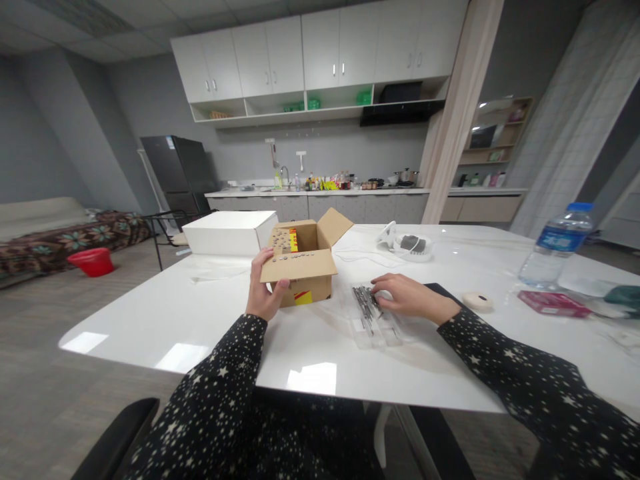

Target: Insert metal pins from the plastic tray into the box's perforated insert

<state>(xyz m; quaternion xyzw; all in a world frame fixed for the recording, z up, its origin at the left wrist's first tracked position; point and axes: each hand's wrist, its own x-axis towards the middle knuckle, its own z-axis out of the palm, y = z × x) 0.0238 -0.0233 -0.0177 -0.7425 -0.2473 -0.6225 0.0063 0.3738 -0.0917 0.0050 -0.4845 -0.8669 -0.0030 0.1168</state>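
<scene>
An open cardboard box (313, 288) with yellow-and-red tape stands on the white table. My left hand (265, 287) grips its left front corner, thumb on the near side and fingers behind the flap. Small grey round pieces (295, 256) sit on the flaps. Right of the box lies a clear plastic case (367, 337) with several slim metal pieces (367, 305) in it; their exact kind is too small to tell. My right hand (400, 293) rests over the case's right side, fingers bent down onto the metal pieces. What is between its fingertips is hidden.
Behind the box stands a white box (230, 232). A white device with a cable (413, 245) lies farther back. To the right are a dark flat object (440, 290), a cream oval case (477, 301), a pink box (553, 303) and a water bottle (555, 247).
</scene>
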